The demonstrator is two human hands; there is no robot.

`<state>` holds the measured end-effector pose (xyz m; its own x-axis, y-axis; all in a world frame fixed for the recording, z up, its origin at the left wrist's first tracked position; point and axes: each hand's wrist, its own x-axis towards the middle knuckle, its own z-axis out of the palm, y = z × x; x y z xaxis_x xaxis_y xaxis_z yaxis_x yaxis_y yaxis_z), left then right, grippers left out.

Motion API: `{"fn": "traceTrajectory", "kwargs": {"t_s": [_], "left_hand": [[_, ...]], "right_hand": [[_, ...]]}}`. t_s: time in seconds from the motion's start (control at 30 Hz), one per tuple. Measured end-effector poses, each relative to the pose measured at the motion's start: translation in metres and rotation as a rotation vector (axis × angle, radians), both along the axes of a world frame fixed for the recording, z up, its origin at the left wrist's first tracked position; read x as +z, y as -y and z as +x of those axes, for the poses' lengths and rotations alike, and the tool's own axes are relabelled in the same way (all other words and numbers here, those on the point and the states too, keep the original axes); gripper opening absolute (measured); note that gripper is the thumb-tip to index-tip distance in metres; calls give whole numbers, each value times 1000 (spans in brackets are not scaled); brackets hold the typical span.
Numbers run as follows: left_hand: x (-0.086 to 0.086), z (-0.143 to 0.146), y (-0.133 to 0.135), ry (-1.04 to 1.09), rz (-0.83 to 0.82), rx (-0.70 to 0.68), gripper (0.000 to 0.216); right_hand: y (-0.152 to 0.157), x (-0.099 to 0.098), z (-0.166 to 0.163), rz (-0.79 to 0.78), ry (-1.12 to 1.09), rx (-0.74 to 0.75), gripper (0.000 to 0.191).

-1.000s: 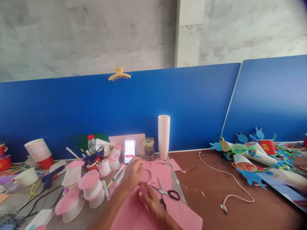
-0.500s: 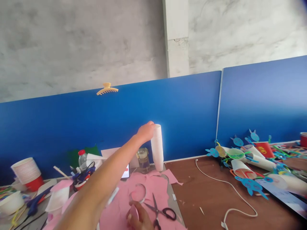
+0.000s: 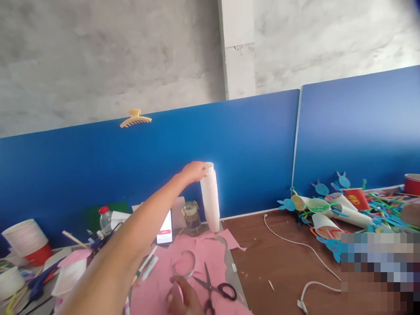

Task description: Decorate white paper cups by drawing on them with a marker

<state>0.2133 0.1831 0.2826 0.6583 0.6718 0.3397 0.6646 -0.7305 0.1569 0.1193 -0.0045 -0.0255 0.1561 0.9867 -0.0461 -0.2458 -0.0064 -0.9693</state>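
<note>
Left hand (image 3: 194,171) is held at the top of a tall stack of white paper cups (image 3: 210,201), and the rim of the topmost cup (image 3: 209,168) is pinched by its fingers; how the thumb is placed cannot be told. This cup is seen a little above the rims below it, and the stack is slightly tilted. Low in the view, a small round pink piece (image 3: 177,291) is held edge-up between the thumb and fingers of the right hand (image 3: 189,298).

Beneath the right hand, pink paper (image 3: 213,247) is spread over the grey table part. Just beside that hand, scissors (image 3: 211,288) with black handles are laid with their blades apart, and a roll of tape (image 3: 194,265) is set near their tips. Pens (image 3: 148,271) are placed farther left on the paper.

Next to the stack, a lidded jar (image 3: 192,216) is stood, and a lit phone (image 3: 164,236) is partly covered by the left forearm. To the right, a white cable (image 3: 293,243) is stretched across the brown table (image 3: 252,271), with blue rabbit-faced cutouts (image 3: 287,204) and cups heaped beyond. Behind everything, a yellow hair clip (image 3: 135,119) is fixed on the blue partition (image 3: 249,153).
</note>
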Motion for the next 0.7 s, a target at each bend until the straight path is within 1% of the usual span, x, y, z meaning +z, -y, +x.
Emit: {"fn": "traceTrajectory", "kwargs": {"t_s": [0.1, 0.2, 0.23, 0.27, 0.3, 0.33, 0.37, 0.4, 0.43, 0.5, 0.53, 0.6, 0.63, 0.67, 0.7], "left_hand": [[15, -6, -3, 165, -10, 12, 17], [30, -22, 3, 397, 3, 39, 18], [31, -32, 9, 471, -6, 41, 19], [28, -43, 17, 533, -28, 32, 21], [20, -57, 29, 626, -85, 0, 22], [8, -72, 43, 869, -290, -97, 18], [-9, -90, 60, 1054, -512, -174, 14], [-30, -108, 77, 1201, -681, -200, 13], [-55, -127, 95, 1335, -801, -181, 13], [-108, -162, 127, 1550, -985, -76, 15], [-134, -177, 141, 1656, -1061, 12, 15], [-180, -200, 160, 1750, -1230, 198, 14], [-197, -208, 166, 1783, -1304, 283, 15], [-211, -213, 170, 1808, -1374, 346, 15], [-221, -216, 172, 1842, -1424, 386, 14]], "right_hand": [[-5, -9, 0, 16, -13, 12, 60], [-9, -14, 2, 67, -39, 79, 67], [-9, -14, 4, 79, -34, 113, 69], [-9, -13, 5, 83, -27, 126, 68], [-8, -12, 7, 80, -29, 123, 67], [-7, -10, 9, 76, -39, 127, 67], [-5, -7, 10, 70, -49, 141, 68], [-4, -5, 12, 67, -62, 143, 69], [-3, -4, 13, 80, -74, 152, 68], [-2, -3, 15, 95, -114, 117, 68], [-2, -3, 17, 90, -138, 106, 68], [-3, -6, 20, 81, -168, 92, 65], [-3, -8, 21, 86, -193, 55, 62], [-3, -9, 23, 81, -212, 60, 59], [-3, -9, 25, 75, -234, 63, 56]]}}
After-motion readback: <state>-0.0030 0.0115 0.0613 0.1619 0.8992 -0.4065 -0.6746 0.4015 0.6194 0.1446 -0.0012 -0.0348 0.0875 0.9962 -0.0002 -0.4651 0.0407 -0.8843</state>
